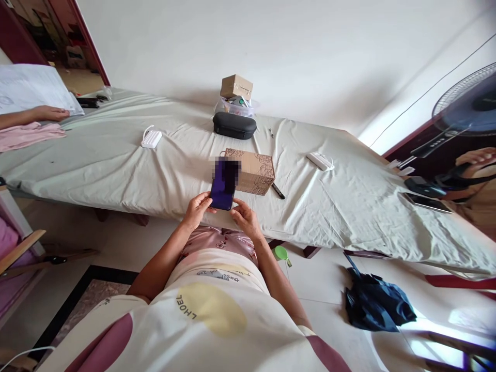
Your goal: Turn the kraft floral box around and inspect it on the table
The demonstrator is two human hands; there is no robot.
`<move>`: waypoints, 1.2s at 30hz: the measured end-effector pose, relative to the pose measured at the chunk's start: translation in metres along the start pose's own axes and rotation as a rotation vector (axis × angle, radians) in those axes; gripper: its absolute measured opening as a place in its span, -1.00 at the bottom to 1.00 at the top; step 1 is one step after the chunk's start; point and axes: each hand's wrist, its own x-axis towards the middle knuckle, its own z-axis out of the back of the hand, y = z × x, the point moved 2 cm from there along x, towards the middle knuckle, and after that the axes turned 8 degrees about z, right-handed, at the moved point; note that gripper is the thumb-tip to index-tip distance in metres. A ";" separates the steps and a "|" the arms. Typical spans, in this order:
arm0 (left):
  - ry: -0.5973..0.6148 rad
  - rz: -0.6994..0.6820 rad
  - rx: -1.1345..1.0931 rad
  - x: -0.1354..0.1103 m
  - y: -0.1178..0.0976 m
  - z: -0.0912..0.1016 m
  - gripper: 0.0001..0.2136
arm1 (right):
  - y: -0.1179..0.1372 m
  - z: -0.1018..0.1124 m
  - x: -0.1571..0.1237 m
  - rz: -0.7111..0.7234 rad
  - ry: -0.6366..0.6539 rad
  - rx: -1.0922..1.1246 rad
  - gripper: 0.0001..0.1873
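Observation:
A dark smartphone [222,192] stands upright at the near edge of the sheet-covered table [116,165], leaning toward a brown patterned cardboard box [252,170]. My left hand [197,209] grips the phone's lower left corner with curled fingers. My right hand [245,217] has its fingers on the phone's lower right corner. A black pen [278,190] lies just right of the box.
Farther back lie a black zip case [234,125], a small cardboard box [236,86] on a clear tub, and two white chargers [151,138] [320,161]. Another person's arm [34,114] rests far left. A fan [467,106] stands right; dark cloth [375,305] on the floor.

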 end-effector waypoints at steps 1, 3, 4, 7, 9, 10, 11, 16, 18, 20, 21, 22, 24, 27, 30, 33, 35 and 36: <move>-0.031 0.012 -0.014 0.002 -0.003 0.005 -0.49 | 0.001 0.001 0.000 -0.006 -0.017 0.008 -0.34; -0.095 0.029 -0.017 0.009 -0.011 0.019 -0.51 | 0.002 0.003 0.000 -0.019 -0.067 0.030 -0.36; -0.129 0.031 -0.004 0.014 -0.016 0.027 -0.54 | 0.003 0.005 0.000 -0.018 -0.088 0.034 -0.38; -0.212 0.061 0.048 0.031 -0.031 0.053 -0.67 | 0.006 0.015 0.006 0.038 -0.202 -0.023 -0.49; -0.260 0.112 0.076 0.041 -0.037 0.067 -0.75 | 0.010 0.028 0.013 0.115 -0.334 -0.133 -0.58; -0.275 0.141 0.088 0.044 -0.038 0.073 -0.78 | 0.013 0.037 0.017 0.161 -0.416 -0.207 -0.61; -0.280 0.168 0.098 0.047 -0.039 0.078 -0.79 | 0.016 0.046 0.021 0.207 -0.506 -0.297 -0.64; -0.267 0.251 0.190 0.051 -0.039 0.090 -0.78 | 0.023 0.094 0.048 0.366 -0.788 -0.667 -0.67; -0.324 0.255 0.272 0.051 -0.040 0.093 -0.83 | 0.018 0.105 0.059 0.382 -0.783 -0.729 -0.66; -0.392 0.240 0.388 0.051 -0.042 0.096 -0.90 | 0.009 0.108 0.069 0.385 -0.747 -0.745 -0.65; -0.419 0.229 0.461 0.051 -0.043 0.097 -0.89 | 0.004 0.108 0.072 0.382 -0.728 -0.738 -0.64; -0.435 0.220 0.544 0.050 -0.046 0.099 -0.86 | -0.002 0.106 0.074 0.377 -0.713 -0.724 -0.63; -0.457 0.203 0.731 0.047 -0.052 0.101 -0.80 | -0.013 0.101 0.076 0.358 -0.692 -0.680 -0.62; -0.498 0.143 1.036 0.043 -0.064 0.102 -0.80 | -0.024 0.096 0.076 0.324 -0.668 -0.618 -0.60; -0.592 -0.024 1.151 0.045 -0.077 0.090 -0.78 | -0.027 0.095 0.076 0.322 -0.660 -0.602 -0.59; -0.544 -0.259 0.927 0.059 -0.081 0.055 -0.60 | -0.028 0.095 0.076 0.329 -0.671 -0.610 -0.58; -0.405 -0.356 0.762 0.073 -0.078 0.021 -0.50 | -0.029 0.096 0.075 0.335 -0.675 -0.617 -0.57; -0.347 -0.397 0.736 0.080 -0.075 0.002 -0.47 | -0.030 0.096 0.075 0.342 -0.675 -0.619 -0.57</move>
